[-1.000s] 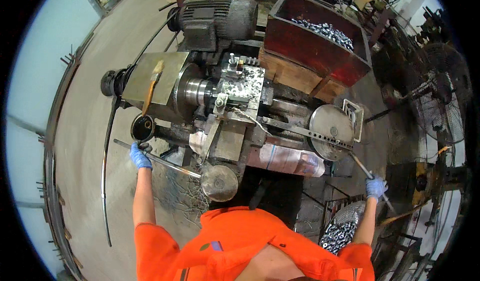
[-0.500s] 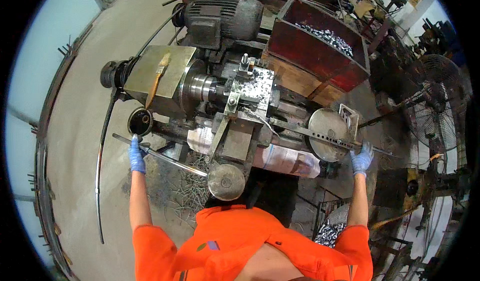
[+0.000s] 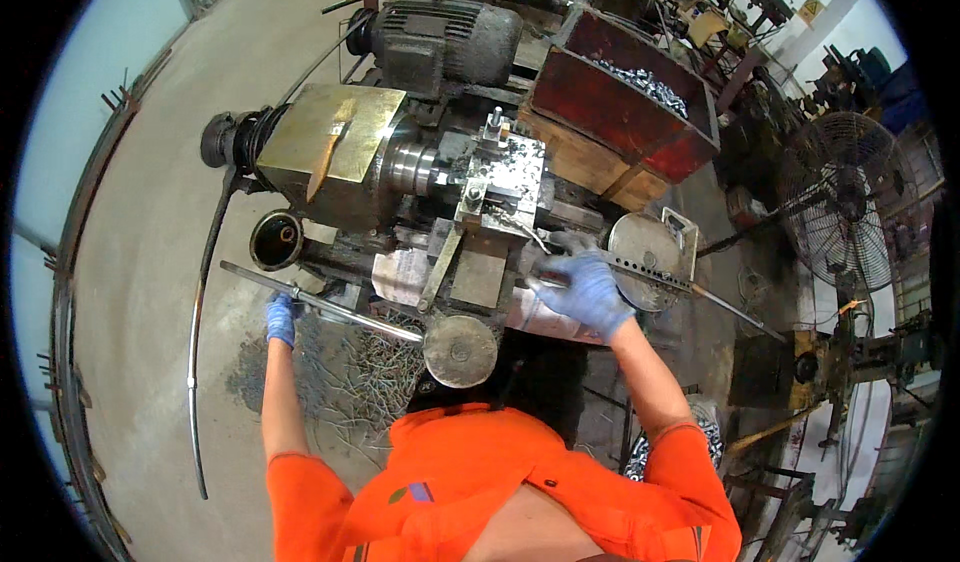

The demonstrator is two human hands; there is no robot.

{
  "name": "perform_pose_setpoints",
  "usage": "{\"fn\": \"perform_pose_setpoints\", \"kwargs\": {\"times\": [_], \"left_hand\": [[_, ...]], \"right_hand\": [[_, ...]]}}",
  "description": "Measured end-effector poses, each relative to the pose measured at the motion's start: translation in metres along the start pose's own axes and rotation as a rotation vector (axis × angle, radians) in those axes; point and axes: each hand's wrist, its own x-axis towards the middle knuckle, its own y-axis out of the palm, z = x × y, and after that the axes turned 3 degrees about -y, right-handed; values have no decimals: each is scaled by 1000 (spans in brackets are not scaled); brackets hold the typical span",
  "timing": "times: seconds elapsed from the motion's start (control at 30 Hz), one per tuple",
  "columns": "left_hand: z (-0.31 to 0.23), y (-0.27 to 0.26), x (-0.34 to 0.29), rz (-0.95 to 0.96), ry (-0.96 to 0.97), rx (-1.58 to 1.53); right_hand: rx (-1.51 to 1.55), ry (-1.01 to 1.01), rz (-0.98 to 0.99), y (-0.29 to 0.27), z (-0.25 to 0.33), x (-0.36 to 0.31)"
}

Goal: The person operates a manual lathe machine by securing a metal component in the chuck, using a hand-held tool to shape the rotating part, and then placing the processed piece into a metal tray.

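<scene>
While my left hand (image 3: 281, 319) wraps its blue-gloved fingers around the long steel lever bar (image 3: 320, 303) low on the lathe's (image 3: 400, 162) left side, my right hand (image 3: 583, 292) rests on the carriage beside the round handwheel (image 3: 645, 247). Its fingers are loosely curled over a thin metal rod (image 3: 690, 287); I cannot tell whether they pinch it. Metal swarf (image 3: 350, 372) litters the floor below.

Right hand (image 3: 585, 292) now apparently at carriage (image 3: 500, 177)
</scene>
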Motion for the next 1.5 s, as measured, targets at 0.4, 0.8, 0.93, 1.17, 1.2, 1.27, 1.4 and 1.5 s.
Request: {"fn": "perform_pose_setpoints", "kwargs": {"times": [0.4,0.8,0.93,1.17,1.2,1.27,1.4,1.5], "left_hand": [[-9,2,-22,-111,288,1001],[12,75,-67,-30,365,1425],[93,83,-41,-207,484,1179],[21,49,-45,101,485,1685],[30,42,-34,130,391,1648],[36,35,-39,163,327,1606],[-31,32,-86,164,241,1475],[-38,-24,-74,3,327,1484]], "right_hand": [[-223,532,-340,40,-39,-233],[173,1110,228,140,-87,-341],[319,1081,72,153,-114,-342],[379,881,-272,80,-131,-307],[260,844,-260,67,-129,-292],[89,604,-277,18,-107,-235],[42,597,-228,-27,-86,-129],[118,188,-275,-44,-36,-36]]}}
